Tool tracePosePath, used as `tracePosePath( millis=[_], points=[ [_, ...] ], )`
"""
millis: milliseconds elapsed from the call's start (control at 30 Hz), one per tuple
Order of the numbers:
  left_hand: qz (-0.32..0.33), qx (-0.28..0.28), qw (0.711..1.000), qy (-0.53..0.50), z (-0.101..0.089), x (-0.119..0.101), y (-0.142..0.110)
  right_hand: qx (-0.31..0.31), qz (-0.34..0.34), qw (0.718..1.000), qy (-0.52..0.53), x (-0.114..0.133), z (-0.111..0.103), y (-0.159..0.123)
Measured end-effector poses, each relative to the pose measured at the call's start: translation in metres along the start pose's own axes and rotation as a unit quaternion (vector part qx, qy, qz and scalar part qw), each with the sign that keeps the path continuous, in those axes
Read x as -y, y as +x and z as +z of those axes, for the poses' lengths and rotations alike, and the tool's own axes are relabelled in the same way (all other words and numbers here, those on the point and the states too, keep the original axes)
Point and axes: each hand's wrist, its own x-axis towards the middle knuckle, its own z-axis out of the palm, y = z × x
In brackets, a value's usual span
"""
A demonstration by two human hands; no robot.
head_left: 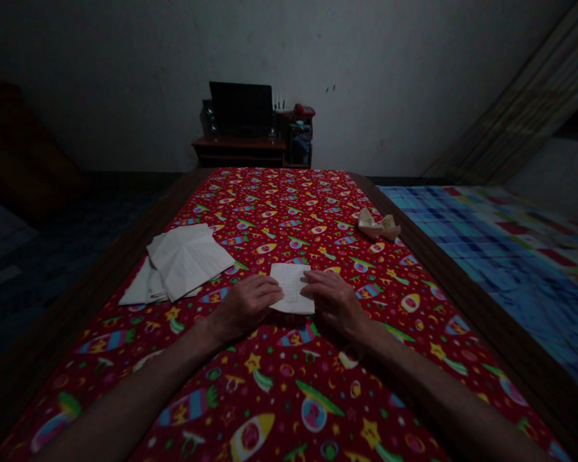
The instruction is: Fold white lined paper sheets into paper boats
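Note:
A small, roughly square piece of folded paper [291,289], white with faint lines of print, is in front of me at the middle of the red cloth. My left hand [250,301] grips its left edge, fingers together and the thumb mostly hidden. At the right edge my right hand [334,298] is closed on the paper, its fingertips resting on the top face. To the left lies a stack of creased paper sheets [190,260], fanned out unevenly. A folded beige paper shape [378,224] with raised points stands farther off on the right.
The red patterned cloth [293,218] covers a long table with dark wooden edges [443,276]. Past its far end, a desk [241,144] holds a black monitor [241,109] and a red telephone [304,110]. A blue checked bedspread [462,237] lies to the right.

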Motion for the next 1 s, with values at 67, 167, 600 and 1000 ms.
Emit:
tracePosePath(
  millis=[67,167,600,1000],
  points=[
    [0.012,0.006,0.999,0.039,-0.001,-0.009,0.002,0.005,-0.027,0.997,-0.069,0.001,-0.002,-0.003],
    [0.016,0.023,0.998,0.054,-0.002,-0.019,0.003,0.050,-0.076,0.988,-0.121,0.001,-0.004,-0.008],
    [-0.246,0.016,0.955,-0.164,0.003,-0.009,-0.001,0.096,0.138,0.980,0.111,-0.001,-0.010,-0.005],
    [-0.482,0.077,0.868,-0.090,0.004,-0.014,0.013,0.061,0.277,0.959,0.005,0.008,0.002,0.004]
  ],
)
